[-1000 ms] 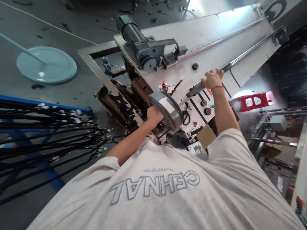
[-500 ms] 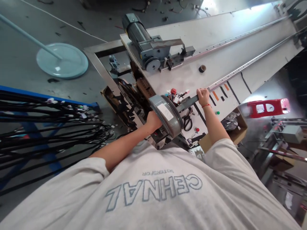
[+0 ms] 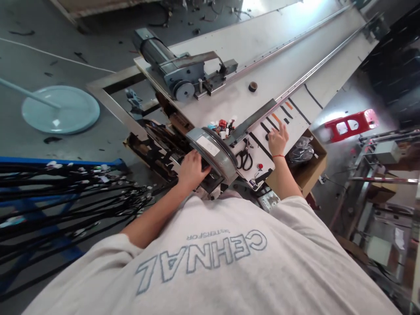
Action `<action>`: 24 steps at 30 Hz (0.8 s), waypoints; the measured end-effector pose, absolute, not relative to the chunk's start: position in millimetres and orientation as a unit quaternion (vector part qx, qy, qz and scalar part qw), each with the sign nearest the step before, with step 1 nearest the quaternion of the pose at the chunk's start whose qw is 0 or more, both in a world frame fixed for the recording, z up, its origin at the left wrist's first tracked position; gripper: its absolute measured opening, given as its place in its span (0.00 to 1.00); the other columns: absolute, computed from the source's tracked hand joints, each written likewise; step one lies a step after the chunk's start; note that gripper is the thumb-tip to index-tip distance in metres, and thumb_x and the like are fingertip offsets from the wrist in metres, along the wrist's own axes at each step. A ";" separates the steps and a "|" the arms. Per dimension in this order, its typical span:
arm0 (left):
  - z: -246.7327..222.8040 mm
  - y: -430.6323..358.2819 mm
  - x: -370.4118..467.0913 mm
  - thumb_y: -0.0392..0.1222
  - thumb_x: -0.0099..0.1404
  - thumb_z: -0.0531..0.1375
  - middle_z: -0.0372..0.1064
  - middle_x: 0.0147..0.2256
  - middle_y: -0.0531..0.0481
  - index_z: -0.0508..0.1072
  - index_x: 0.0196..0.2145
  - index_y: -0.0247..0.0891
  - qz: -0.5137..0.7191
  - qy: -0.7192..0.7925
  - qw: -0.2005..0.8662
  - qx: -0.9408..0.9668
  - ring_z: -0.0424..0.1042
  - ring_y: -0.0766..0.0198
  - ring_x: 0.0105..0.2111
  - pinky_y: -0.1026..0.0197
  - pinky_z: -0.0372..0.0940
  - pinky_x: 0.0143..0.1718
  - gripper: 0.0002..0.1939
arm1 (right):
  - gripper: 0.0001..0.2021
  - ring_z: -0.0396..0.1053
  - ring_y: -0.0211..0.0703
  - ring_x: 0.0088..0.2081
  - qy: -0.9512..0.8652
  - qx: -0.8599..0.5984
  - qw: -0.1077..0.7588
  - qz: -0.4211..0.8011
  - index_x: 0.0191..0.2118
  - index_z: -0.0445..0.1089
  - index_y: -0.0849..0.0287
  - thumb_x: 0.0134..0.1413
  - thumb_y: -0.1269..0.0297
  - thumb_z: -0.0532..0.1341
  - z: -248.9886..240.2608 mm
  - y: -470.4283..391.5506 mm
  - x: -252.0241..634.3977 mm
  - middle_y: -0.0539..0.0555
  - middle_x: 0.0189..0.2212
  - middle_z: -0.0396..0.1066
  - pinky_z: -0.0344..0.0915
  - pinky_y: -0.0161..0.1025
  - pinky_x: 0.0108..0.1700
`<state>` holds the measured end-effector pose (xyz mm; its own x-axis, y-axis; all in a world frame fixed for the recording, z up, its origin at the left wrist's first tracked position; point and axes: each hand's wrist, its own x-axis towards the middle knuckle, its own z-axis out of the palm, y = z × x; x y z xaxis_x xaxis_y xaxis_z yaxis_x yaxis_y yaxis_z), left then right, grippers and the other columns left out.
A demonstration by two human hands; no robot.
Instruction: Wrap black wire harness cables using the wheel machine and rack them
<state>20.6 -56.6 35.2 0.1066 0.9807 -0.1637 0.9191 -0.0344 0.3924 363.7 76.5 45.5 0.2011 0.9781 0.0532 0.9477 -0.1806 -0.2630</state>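
Observation:
A grey rounded machine housing [image 3: 215, 155] with a white label stands at the near end of the long white table. My left hand [image 3: 192, 169] rests at its left side, fingers apart, the fingertips partly against dark parts there. From the housing a flat grey metal bar [image 3: 254, 121] runs up and to the right. My right hand [image 3: 278, 138] hovers over the table to the right of the bar, fingers spread, holding nothing. Black-handled scissors [image 3: 244, 159] and a small bunch of connectors [image 3: 223, 127] lie beside the housing.
A motor unit [image 3: 183, 72] is mounted at the table's far left corner. A tape roll [image 3: 252, 86] and black and orange strips lie on the table. At right are a cardboard box [image 3: 316, 168] and a red stool [image 3: 352, 126]. Black cables hang on a blue rack [image 3: 65, 161] at left.
My right hand has let go of the grey bar and moved to its right, fingers spreading. My left hand has opened somewhat beside the housing. The whole view has shifted.

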 end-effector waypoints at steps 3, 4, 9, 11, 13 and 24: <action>33.0 -86.8 -9.8 0.56 0.66 0.54 0.72 0.48 0.35 0.64 0.58 0.30 0.034 0.697 0.285 0.657 0.72 0.48 0.48 0.59 0.63 0.42 0.30 | 0.29 0.49 0.56 0.66 -0.509 -0.855 0.003 0.096 0.65 0.58 0.58 0.66 0.48 0.42 33.6 70.2 412.1 0.62 0.66 0.54 0.47 0.59 0.64; 31.3 -95.1 -19.3 0.57 0.67 0.53 0.74 0.44 0.38 0.67 0.55 0.32 0.010 0.697 0.312 0.645 0.73 0.49 0.44 0.61 0.62 0.38 0.28 | 0.30 0.52 0.56 0.65 -0.500 -0.858 -0.029 0.115 0.65 0.58 0.57 0.66 0.47 0.43 30.7 70.5 421.5 0.62 0.65 0.56 0.47 0.59 0.64; 16.2 -126.4 -55.0 0.54 0.68 0.50 0.74 0.35 0.44 0.71 0.43 0.35 -0.021 0.712 0.344 0.612 0.73 0.54 0.36 0.65 0.56 0.31 0.20 | 0.31 0.58 0.58 0.62 -0.514 -0.844 -0.079 0.127 0.64 0.59 0.60 0.65 0.44 0.44 22.9 75.8 424.4 0.63 0.67 0.51 0.52 0.57 0.62; 7.8 -138.7 -66.9 0.51 0.67 0.50 0.73 0.33 0.46 0.71 0.39 0.36 -0.011 0.724 0.345 0.597 0.72 0.57 0.34 0.66 0.55 0.31 0.17 | 0.31 0.60 0.60 0.61 -0.515 -0.845 -0.078 0.123 0.64 0.60 0.60 0.65 0.45 0.44 22.6 76.7 419.9 0.64 0.67 0.51 0.54 0.57 0.61; -0.3 -151.8 -79.1 0.50 0.67 0.50 0.71 0.29 0.50 0.69 0.34 0.38 -0.009 0.739 0.338 0.582 0.69 0.60 0.31 0.66 0.54 0.30 0.15 | 0.31 0.59 0.60 0.61 -0.516 -0.845 -0.075 0.121 0.64 0.60 0.60 0.65 0.45 0.45 22.9 76.8 418.0 0.64 0.67 0.51 0.54 0.58 0.60; 6.7 -202.3 -107.4 0.52 0.65 0.49 0.69 0.27 0.50 0.68 0.31 0.40 -0.022 0.769 0.331 0.547 0.68 0.59 0.29 0.65 0.53 0.30 0.16 | 0.30 0.60 0.61 0.61 -0.497 -0.858 -0.076 0.108 0.64 0.61 0.58 0.65 0.45 0.45 20.8 85.0 422.5 0.64 0.66 0.53 0.55 0.59 0.60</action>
